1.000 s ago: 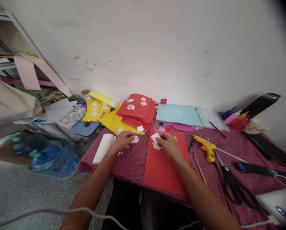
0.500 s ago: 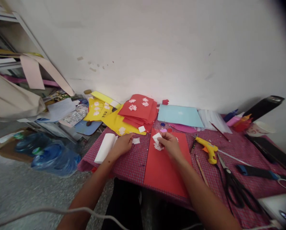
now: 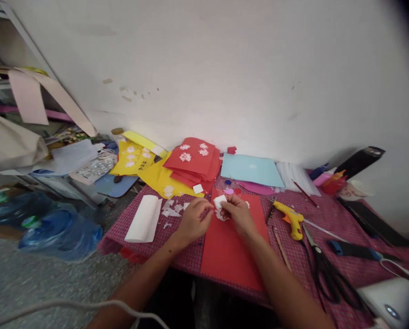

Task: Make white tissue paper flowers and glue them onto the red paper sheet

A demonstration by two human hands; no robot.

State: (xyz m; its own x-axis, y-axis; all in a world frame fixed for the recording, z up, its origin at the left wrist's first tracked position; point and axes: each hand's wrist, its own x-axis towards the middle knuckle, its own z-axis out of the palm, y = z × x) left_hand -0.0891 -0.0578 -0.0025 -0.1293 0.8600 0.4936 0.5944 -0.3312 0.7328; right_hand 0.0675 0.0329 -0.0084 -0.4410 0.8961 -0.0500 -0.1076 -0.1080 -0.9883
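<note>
The right hand (image 3: 239, 214) pinches a white square (image 3: 220, 201); can't tell if the left hand (image 3: 193, 220) grips. Far left, yellow paper (image 3: 133, 158) has black writing.

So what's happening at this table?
A person's right hand holds a white square over a red sheet, by some white petals. The left hand is close by; whether its fingers hold anything is unclear. White scraps lie to the left, and a glue gun and scissors lie to the right.
</note>
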